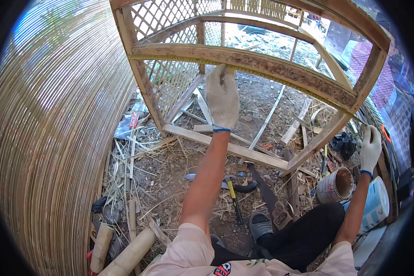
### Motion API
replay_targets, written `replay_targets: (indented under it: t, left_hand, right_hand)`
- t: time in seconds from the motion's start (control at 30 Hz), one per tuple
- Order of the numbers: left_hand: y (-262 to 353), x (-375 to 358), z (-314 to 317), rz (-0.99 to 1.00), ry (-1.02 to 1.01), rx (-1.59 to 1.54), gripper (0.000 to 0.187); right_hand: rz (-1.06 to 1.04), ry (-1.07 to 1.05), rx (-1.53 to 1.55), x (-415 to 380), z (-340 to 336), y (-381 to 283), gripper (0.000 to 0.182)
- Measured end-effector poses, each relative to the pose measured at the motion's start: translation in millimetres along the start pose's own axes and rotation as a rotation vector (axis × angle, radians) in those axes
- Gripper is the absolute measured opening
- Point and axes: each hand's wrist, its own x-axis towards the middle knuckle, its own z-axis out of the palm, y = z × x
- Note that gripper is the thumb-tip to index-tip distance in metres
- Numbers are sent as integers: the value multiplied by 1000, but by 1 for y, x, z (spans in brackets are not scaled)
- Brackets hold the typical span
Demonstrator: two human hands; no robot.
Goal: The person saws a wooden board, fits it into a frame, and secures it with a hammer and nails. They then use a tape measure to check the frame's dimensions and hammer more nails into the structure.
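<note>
"Tape measure (184, 59) along the upper rail (280, 69): what step would you call that?"

"Measuring, I'd judge. The yellow strip follows the lower edge of that rail on the wooden frame (244, 150), from the left post (146, 92) across to the right post (324, 139) and on past it."

"And the hands?"

"Left hand (223, 99), gloved, is up at the rail, a little left of its middle, fingers curled against the strip. Whether that grip pinches it or only presses it to the rail, I cannot tell. Right hand (370, 149), gloved too, is out beyond the right post, its grip closed on the tape."

"Case in the palm, or bare strip?"

"Can't tell; the palm is hidden."

"What does the next move call for, then?"

"Most likely a reading where the tape crosses the right post. For that it should lie flat and taut, so the right hand ought to pull gently while the left supports the middle. No hand is on the end at the left post, so a hard tug could shift it."

"Any cutting under way?"

"None. The hammer (235, 202) and the handsaw (267, 195) lie on the ground (257, 103) near a sandalled foot (261, 226), neither in hand. Should a cut follow, I'd want the number settled first."
</note>
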Motion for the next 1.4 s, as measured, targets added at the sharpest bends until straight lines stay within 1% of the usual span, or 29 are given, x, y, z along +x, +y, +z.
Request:
replay_targets:
  t: [0.07,0.17,0.37,0.63,0.77,1.07,1.27,1.4]
  left_hand:
    - [-6,-1,1,-14,21,-43,35]
    - [-8,1,-3,-21,-14,-51,36]
    - [-17,-5,-1,-77,-14,-18,39]
    - [-12,-6,1,-91,37,-37,40]
    - [-14,-6,3,-94,59,-45,38]
    - [-11,-10,5,-4,69,-17,30]
    - [-17,-10,7,110,87,26,24]
    - [-14,-9,7,149,80,30,22]
  right_hand:
    - [-9,-1,7,1,1,3,32]
    - [-16,-3,8,1,1,7,32]
    - [-4,-23,6,2,1,12,31]
    - [-5,-24,1,4,4,19,34]
    - [17,-30,-2,4,3,15,31]
    - [22,-31,-15,5,6,19,32]
    - [35,-43,-6,6,5,16,34]
    - [21,-35,-8,5,5,15,34]
